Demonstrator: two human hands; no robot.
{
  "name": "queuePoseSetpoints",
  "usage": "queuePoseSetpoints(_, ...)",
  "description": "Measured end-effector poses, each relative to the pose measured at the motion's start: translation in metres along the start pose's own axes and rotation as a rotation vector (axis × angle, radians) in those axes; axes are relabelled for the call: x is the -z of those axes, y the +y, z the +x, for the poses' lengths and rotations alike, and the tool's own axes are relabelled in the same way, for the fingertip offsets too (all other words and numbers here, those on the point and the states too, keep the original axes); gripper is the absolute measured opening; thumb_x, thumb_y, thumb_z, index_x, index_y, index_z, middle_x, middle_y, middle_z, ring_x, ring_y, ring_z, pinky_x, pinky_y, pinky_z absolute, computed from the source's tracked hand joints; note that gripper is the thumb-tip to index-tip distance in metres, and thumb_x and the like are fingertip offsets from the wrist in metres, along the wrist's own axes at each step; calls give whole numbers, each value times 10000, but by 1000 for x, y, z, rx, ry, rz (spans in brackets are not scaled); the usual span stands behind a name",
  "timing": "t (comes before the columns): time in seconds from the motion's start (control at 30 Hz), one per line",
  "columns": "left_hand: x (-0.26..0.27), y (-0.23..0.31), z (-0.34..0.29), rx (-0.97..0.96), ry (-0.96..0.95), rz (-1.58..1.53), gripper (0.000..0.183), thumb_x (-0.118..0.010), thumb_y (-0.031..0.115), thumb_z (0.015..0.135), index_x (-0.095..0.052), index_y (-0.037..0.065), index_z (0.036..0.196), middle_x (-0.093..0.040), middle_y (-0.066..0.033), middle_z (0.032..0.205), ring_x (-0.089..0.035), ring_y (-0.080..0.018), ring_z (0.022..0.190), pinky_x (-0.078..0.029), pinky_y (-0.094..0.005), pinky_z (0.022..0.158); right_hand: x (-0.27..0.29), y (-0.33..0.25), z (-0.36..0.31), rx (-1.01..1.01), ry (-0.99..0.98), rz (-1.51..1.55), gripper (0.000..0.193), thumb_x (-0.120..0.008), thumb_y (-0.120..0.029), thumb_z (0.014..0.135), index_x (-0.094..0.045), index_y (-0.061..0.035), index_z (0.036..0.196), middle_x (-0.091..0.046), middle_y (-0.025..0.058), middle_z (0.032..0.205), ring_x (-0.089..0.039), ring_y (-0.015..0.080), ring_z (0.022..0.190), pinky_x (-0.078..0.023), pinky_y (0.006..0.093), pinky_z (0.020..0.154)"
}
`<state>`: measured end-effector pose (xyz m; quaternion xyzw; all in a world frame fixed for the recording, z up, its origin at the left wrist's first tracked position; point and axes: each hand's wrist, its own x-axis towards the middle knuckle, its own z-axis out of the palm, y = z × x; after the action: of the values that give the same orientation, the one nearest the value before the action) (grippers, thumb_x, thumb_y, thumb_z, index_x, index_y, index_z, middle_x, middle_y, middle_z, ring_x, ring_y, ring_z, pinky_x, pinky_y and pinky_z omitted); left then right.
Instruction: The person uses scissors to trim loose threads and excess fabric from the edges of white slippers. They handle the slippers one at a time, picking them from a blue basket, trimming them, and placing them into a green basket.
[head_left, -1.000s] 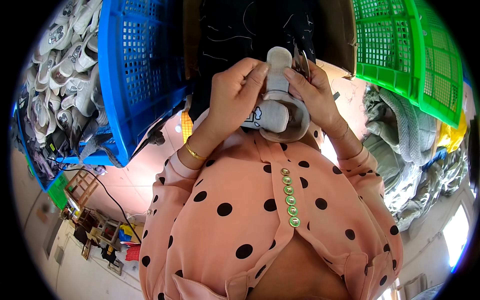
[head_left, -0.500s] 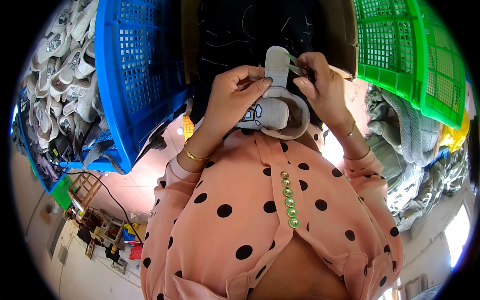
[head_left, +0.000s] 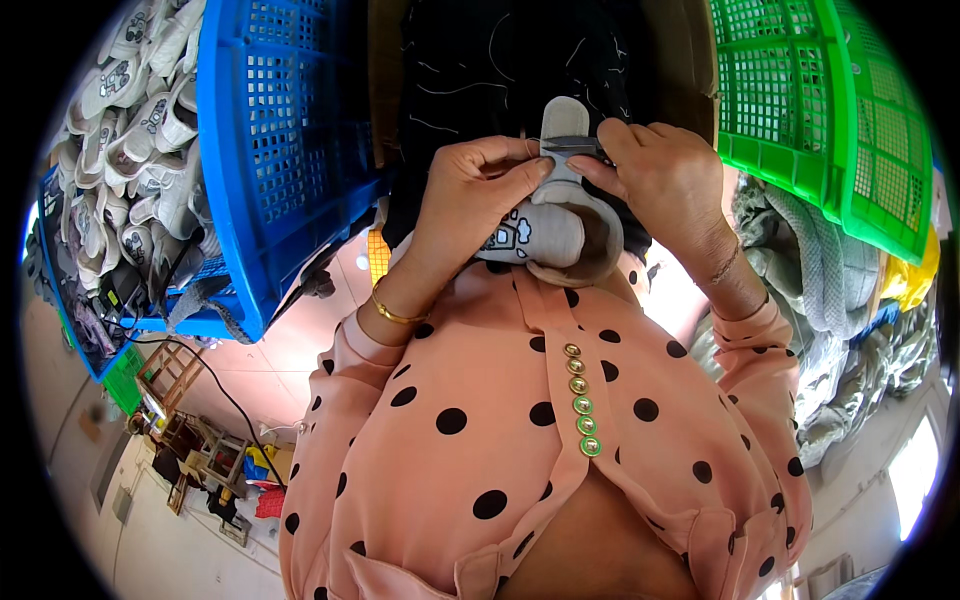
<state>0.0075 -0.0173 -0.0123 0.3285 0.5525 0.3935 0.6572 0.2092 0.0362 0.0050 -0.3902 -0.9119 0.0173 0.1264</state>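
Note:
A pale grey fabric shoe upper (head_left: 548,235) with a black-outlined printed picture lies in front of my body, over my dark-clad lap. My left hand (head_left: 480,190) is closed on it, with thumb and fingertips pinching the side of its upright tongue (head_left: 566,118). In my right hand (head_left: 665,175) is a pair of small scissors (head_left: 574,146), whose metal blades lie sideways across the tongue below its rounded end. Their handles are hidden inside my fingers. Whether the blades touch the cloth I cannot tell.
A blue plastic crate (head_left: 275,150) stands close on my left; beyond it are heaped many pale printed shoe uppers (head_left: 130,140). On the right is a green crate (head_left: 775,90), with grey cloth pieces (head_left: 810,260) piled below. A wooden rack (head_left: 170,385) stands farther left.
My right hand has turned inward, bringing the scissors from beside the tongue to across it; their parted blades now lie close together. The shoe upper has shifted slightly right.

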Motion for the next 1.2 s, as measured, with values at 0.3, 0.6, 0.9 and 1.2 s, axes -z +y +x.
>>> queuePoseSetpoints(0.3,-2,1,-6,-18,2,42,230,-702,69,871,-696,-24,1082,-715,-71,859,-636,-58,737,-515,-178,648,3,5,-2,-76,-136,118,404,-678,-456,822,-519,-100,714,-545,6,576,-588,183,550,-446,304,495)
queuePoseSetpoints(0.6,-8,11,-7,-135,-33,291,175,-657,115,917,-705,-13,1026,-710,-67,814,-658,-85,713,-525,-195,661,-9,1,5,-502,-108,1191,248,-626,-255,949,-647,-11,984,-541,-4,652,-465,52,610,-397,212,545)
queuePoseSetpoints(0.9,26,18,15,-651,307,804,380,-706,164,863,-613,50,1214,-651,-119,1107,-593,-222,1050,-449,-333,944,-4,8,8,-711,-265,1640,241,-564,-252,991,-650,-33,938,-362,-95,614,-281,5,548,-238,196,482)
queuePoseSetpoints(1.2,-3,16,15,-44,-50,-46,145,-692,143,895,-668,19,967,-636,3,747,-572,-24,649,-467,-156,589,-8,11,5,-646,82,1345,305,-577,-303,976,-590,1,990,-492,8,621,-457,68,566,-375,209,527)
